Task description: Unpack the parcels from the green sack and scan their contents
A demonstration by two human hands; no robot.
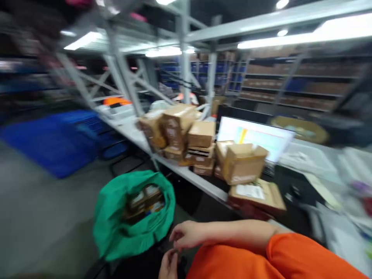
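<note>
My right hand (188, 235) reaches in from the right with its fingers curled, close to the rim of a green sack (107, 209). Just below it, at the bottom edge, my left hand (168, 265) shows only in part, its fingers pressed together. The fingertips of both hands nearly meet. Whatever they may hold is too small and blurred to make out. The sack stands open on the floor, with several small brown boxes (143, 201) inside.
A bench (192, 179) carries stacked cartons (202, 133), an open-topped carton (245, 164), a flat labelled parcel (261, 195) and a lit monitor (255, 133). Blue material (55, 139) lies at left. Metal posts (186, 54) rise from the bench; shelving (302, 83) stands behind.
</note>
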